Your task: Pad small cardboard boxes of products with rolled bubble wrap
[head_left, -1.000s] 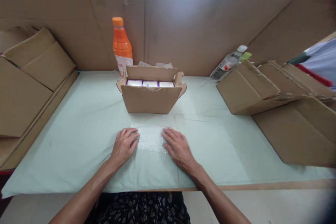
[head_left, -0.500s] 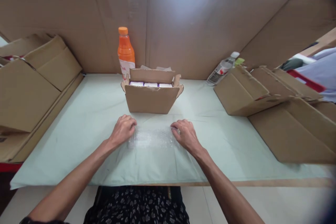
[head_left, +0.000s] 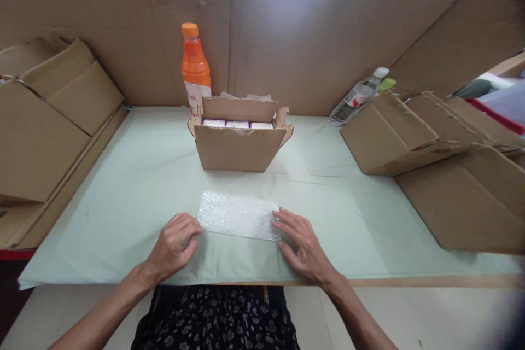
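A clear rectangular piece of bubble wrap [head_left: 238,216] lies flat on the pale green table cover [head_left: 135,197]. At its left edge is my left hand [head_left: 174,243], fingers curled together at the near corner and the thumb close below them. My right hand [head_left: 301,243] rests at the opposite end, its fingers spread and their tips on the wrap. Just beyond stands an open cardboard box [head_left: 238,147] with its flaps up. The white tops of several purple-edged packs [head_left: 238,124] show inside it; their lower parts are hidden.
Behind the box stands an orange bottle [head_left: 196,68]. A clear bottle [head_left: 356,98] leans at the back right, beside cardboard boxes [head_left: 463,191]. More cardboard [head_left: 49,136] stands on the left. A tall cardboard wall [head_left: 307,38] closes off the back.
Both hands have come nearer to me and lower. The bubble wrap now lies flat and plainly visible between them. My right fingers have spread. The camera has tilted down.
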### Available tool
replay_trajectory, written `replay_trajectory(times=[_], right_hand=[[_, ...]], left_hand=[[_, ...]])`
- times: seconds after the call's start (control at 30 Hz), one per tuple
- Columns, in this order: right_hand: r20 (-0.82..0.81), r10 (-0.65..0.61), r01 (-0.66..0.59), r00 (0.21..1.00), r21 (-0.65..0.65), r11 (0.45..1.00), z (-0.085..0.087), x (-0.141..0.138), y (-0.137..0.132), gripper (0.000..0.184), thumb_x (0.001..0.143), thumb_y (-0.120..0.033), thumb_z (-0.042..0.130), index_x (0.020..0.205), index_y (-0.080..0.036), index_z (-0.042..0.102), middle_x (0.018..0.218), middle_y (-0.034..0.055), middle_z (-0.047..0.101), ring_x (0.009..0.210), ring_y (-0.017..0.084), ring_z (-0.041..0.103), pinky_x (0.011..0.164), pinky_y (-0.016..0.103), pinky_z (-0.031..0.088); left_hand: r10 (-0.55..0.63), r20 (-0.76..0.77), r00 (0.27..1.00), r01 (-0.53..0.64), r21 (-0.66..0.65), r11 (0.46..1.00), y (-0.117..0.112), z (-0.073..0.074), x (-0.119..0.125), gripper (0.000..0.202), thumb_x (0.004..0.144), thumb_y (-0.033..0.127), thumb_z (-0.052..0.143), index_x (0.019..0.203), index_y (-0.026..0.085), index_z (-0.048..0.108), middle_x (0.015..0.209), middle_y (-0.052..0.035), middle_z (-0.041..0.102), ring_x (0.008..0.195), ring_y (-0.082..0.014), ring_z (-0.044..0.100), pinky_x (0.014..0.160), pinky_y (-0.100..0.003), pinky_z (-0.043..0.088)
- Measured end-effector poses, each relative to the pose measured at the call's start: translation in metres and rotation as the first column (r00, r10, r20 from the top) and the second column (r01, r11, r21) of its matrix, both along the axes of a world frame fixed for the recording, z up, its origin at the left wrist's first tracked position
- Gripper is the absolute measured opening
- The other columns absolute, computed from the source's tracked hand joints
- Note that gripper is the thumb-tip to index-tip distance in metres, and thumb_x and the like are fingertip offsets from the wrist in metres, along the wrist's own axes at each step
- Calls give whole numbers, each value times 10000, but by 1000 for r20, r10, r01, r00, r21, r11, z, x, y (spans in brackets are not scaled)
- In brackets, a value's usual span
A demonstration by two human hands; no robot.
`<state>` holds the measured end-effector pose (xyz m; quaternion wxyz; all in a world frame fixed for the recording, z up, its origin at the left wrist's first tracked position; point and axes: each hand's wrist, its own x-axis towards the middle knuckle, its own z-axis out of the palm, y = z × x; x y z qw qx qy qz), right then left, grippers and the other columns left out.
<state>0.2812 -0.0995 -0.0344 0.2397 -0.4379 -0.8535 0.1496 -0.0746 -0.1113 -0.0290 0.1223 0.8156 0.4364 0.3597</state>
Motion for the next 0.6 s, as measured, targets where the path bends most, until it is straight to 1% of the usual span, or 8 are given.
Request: replay_trajectory(times=[0.1, 0.17, 0.23, 0.33, 0.4, 0.47, 0.53, 0.6], right_hand=[[-132, -184, 181, 974, -36, 983, 15, 7, 31, 346, 919, -260, 554, 1250, -258, 653, 1352, 99, 647, 1287, 286, 574, 1039, 518, 472], [-239, -311, 291, 920, -115, 950, 23, 1, 67, 378, 920, -300, 559, 1289, -248, 623, 1355, 112, 642, 1242, 278, 604, 997, 498, 507], [-353, -384, 326, 853, -215, 921, 25, -13, 105, 493, 880, -330, 593, 1359, -218, 561, 1389, 147, 612, 1225, 290, 613, 942, 487, 538], [-476, -381, 253, 792, -312, 916, 22, -36, 148, 630, 807, -359, 640, 1392, -169, 508, 1378, 184, 607, 1222, 313, 608, 910, 476, 552], [-515, -354, 204, 781, -326, 923, 17, -45, 158, 629, 809, -368, 630, 1389, -160, 505, 1350, 176, 622, 1226, 308, 601, 903, 455, 557], [-514, -330, 180, 792, -320, 930, 13, -45, 153, 603, 828, -365, 616, 1390, -173, 509, 1341, 158, 629, 1227, 297, 599, 900, 442, 560], [-472, -333, 206, 816, -301, 931, 10, -41, 138, 594, 840, -356, 618, 1402, -194, 508, 1357, 150, 623, 1218, 295, 606, 913, 460, 556], [-401, -376, 303, 836, -234, 924, 9, -41, 117, 587, 868, -334, 603, 1429, -202, 490, 1383, 158, 605, 1214, 296, 609, 957, 500, 533]], left_hand=[[251, 162, 954, -244, -57, 968, 38, 13, 1, 231, 849, 107, 546, 1031, 214, 639, 1004, -55, 687, 940, -197, 670, 827, -349, 560], [430, 295, 853, -393, -178, 902, 74, 21, 10, 392, 835, 175, 586, 1225, 206, 588, 1229, -110, 627, 1083, -230, 645, 879, -379, 564], [506, 416, 756, -408, -305, 861, 110, 24, 21, 594, 798, 216, 623, 1375, 199, 482, 1396, -153, 528, 1218, -263, 588, 948, -416, 547], [487, 505, 713, -321, -383, 866, 141, 23, 34, 639, 764, 231, 632, 1380, 180, 472, 1345, -148, 577, 1214, -269, 596, 969, -426, 541], [471, 505, 723, -293, -393, 871, 141, 19, 34, 573, 766, 235, 624, 1326, 164, 523, 1239, -130, 639, 1136, -258, 636, 945, -421, 553], [475, 475, 741, -305, -392, 868, 126, 16, 27, 567, 780, 241, 629, 1332, 163, 526, 1236, -128, 643, 1127, -259, 638, 969, -436, 539], [509, 419, 752, -375, -364, 853, 103, 15, 19, 634, 807, 243, 631, 1415, 181, 461, 1319, -141, 600, 1185, -272, 606, 1011, -462, 511], [557, 337, 759, -489, -268, 830, 78, 13, 15, 676, 844, 228, 614, 1480, 210, 388, 1394, -151, 541, 1252, -287, 558, 1036, -484, 489]])
